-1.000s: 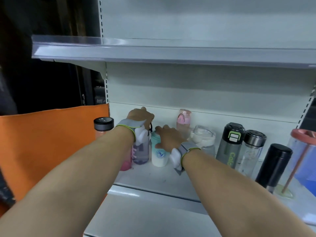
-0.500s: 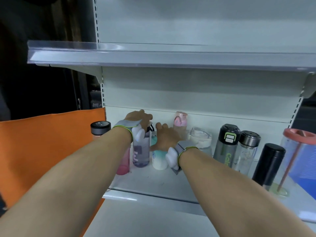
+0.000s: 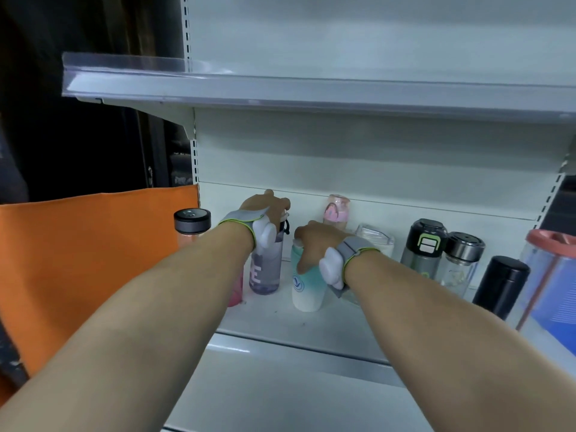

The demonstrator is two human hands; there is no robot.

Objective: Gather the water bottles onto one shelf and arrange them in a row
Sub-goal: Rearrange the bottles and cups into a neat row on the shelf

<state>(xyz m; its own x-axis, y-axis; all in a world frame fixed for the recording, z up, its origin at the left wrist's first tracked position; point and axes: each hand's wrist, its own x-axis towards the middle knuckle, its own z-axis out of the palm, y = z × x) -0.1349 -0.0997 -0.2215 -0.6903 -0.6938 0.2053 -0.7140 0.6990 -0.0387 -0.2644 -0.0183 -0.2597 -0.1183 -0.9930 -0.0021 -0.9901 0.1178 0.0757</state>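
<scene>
Two hands on two bottles at the left end of the lower shelf (image 3: 311,330).

A large pale "E" shows on the lilac bottle (image 3: 266,269); the left hand (image 3: 265,207) sits over its cap, fingers curled down around it. The right hand (image 3: 314,244) closes on the top of the teal-and-white bottle (image 3: 307,288), which bears a round blue logo. Both stand upright, near each other but apart. More bottles line the shelf to the right, a green-lettered grey bottle (image 3: 422,254) among them, its wording hidden. Bare shelf lies along the front edge.
</scene>
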